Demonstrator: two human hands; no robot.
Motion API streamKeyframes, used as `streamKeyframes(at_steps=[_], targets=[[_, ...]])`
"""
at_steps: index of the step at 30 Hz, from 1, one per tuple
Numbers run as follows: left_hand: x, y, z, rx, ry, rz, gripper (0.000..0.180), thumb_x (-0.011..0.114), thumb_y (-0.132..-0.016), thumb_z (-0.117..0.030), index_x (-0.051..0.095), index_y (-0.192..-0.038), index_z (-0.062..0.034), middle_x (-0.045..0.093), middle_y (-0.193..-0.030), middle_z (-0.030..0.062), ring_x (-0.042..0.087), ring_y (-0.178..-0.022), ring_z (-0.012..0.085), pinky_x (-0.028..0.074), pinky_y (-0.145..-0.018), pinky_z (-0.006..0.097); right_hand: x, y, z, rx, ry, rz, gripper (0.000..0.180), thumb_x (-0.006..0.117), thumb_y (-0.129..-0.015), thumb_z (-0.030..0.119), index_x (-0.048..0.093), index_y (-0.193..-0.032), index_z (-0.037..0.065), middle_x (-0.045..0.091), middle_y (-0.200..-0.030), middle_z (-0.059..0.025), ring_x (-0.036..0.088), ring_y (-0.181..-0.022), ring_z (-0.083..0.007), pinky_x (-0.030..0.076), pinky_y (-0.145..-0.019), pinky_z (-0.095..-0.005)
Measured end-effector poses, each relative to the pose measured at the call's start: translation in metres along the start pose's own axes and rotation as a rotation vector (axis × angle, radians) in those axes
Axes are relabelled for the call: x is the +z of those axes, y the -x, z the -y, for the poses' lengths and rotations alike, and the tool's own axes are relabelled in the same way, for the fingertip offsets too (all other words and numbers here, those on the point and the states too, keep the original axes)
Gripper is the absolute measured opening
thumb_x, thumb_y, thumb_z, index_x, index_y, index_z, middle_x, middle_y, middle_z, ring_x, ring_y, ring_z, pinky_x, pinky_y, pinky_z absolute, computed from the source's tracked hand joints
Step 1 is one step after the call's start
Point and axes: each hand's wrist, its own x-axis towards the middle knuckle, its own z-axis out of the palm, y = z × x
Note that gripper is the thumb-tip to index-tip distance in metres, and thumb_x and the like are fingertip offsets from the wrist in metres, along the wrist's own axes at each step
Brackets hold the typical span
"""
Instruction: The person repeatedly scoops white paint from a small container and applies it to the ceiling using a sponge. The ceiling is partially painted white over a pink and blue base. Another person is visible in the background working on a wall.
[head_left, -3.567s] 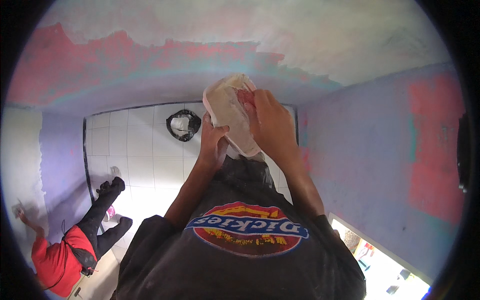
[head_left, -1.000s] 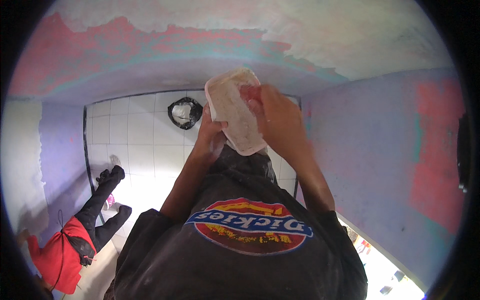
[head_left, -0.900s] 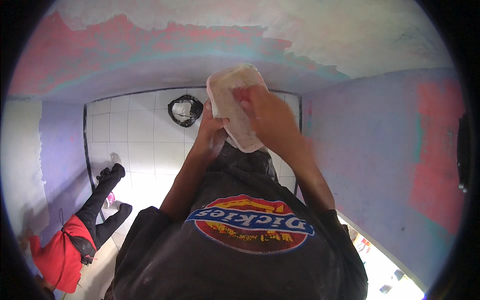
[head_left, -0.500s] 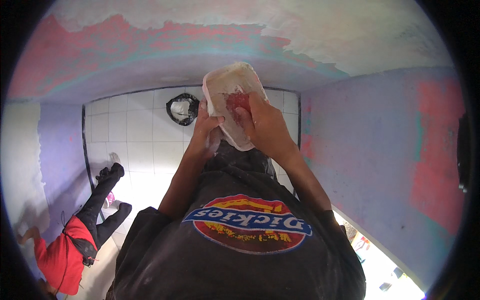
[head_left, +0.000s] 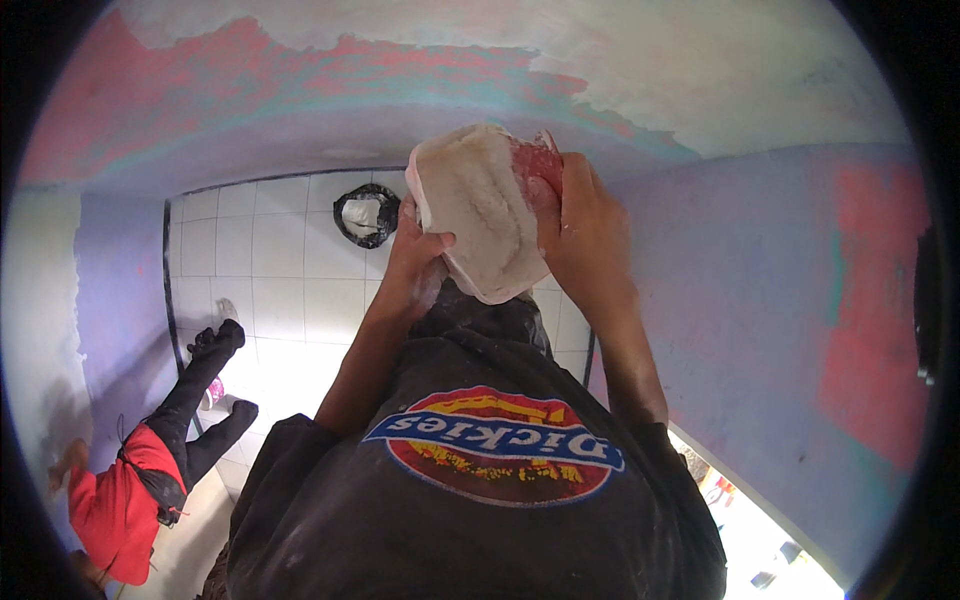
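My left hand (head_left: 415, 250) grips the left side of a whitish rectangular tub (head_left: 450, 270), its thumb over the rim. Pale, wet-looking filler paste (head_left: 475, 195) coats the inside, with a groove running down it. In my right hand (head_left: 590, 220) is a red, flat putty scraper (head_left: 537, 160) smeared with white. It stands at the tub's upper right rim, my thumb lying along its face. Whether the scraper touches the rim, I cannot tell.
Ahead rises a wall (head_left: 400, 80) with red, turquoise and whitish patches. A black bag (head_left: 365, 215) with white material sits on the tiled floor (head_left: 280, 240). At the left a person in red (head_left: 120, 505) reaches toward the side wall. A purple wall (head_left: 730, 260) stands right.
My right hand has drawn the scraper out of the middle of the tub, up and right to its rim. The left hand keeps its hold. The person at the left has shifted slightly.
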Motion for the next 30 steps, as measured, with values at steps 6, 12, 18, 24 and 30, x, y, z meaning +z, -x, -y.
streamKeyframes(at_steps=[6,12,18,24,30], targets=[[0.007,0.005,0.016,0.164,-0.067,-0.127,0.098,0.07,-0.078,-0.013,0.013,-0.156,-0.0057,0.038,-0.146,0.0171,0.044,-0.136,0.0304,0.037,-0.116,0.046,0.052,0.02,0.001,0.101,0.048,0.04,0.014,0.059,-0.098,0.014,0.051,-0.101,0.003,0.061,-0.086,-0.0199,0.063,-0.08,-0.0464,0.049,-0.069,-0.0552],[0.014,0.011,0.036,0.218,-0.001,-0.239,0.108,0.085,-0.074,-0.025,0.017,-0.155,-0.0072,0.039,-0.143,0.0149,0.042,-0.139,0.0309,0.05,-0.107,0.047,0.058,0.012,0.003,0.2,-0.124,-0.002,0.016,0.06,-0.098,0.013,0.051,-0.103,0.001,0.065,-0.086,-0.025,0.064,-0.083,-0.048,0.049,-0.069,-0.0554],[0.002,0.005,0.025,0.133,0.035,-0.052,0.1,0.075,-0.078,-0.019,0.015,-0.157,-0.0076,0.037,-0.148,0.0171,0.043,-0.14,0.0317,0.041,-0.113,0.048,0.014,-0.002,0.019,0.211,-0.23,0.021,0.018,0.062,-0.098,0.017,0.055,-0.102,0.001,0.068,-0.091,-0.0243,0.067,-0.086,-0.0451,0.051,-0.071,-0.0521],[-0.006,0.003,0.017,0.023,0.023,0.098,0.099,0.071,-0.078,-0.018,0.013,-0.157,-0.0053,0.038,-0.149,0.0187,0.043,-0.141,0.033,0.037,-0.117,0.049,0.01,0.007,0.007,-0.057,-0.104,0.039,0.015,0.056,-0.102,0.018,0.059,-0.105,0.004,0.069,-0.095,-0.0206,0.068,-0.084,-0.0419,0.053,-0.073,-0.0511],[0.003,0.003,0.006,-0.036,-0.009,0.054,0.101,0.072,-0.078,-0.018,0.011,-0.157,-0.0045,0.041,-0.148,0.0182,0.044,-0.14,0.0339,0.037,-0.118,0.051,-0.001,0.005,0.006,-0.072,-0.108,0.061,0.019,0.055,-0.103,0.02,0.061,-0.113,0.004,0.068,-0.096,-0.0187,0.069,-0.084,-0.0394,0.055,-0.074,-0.0493]])
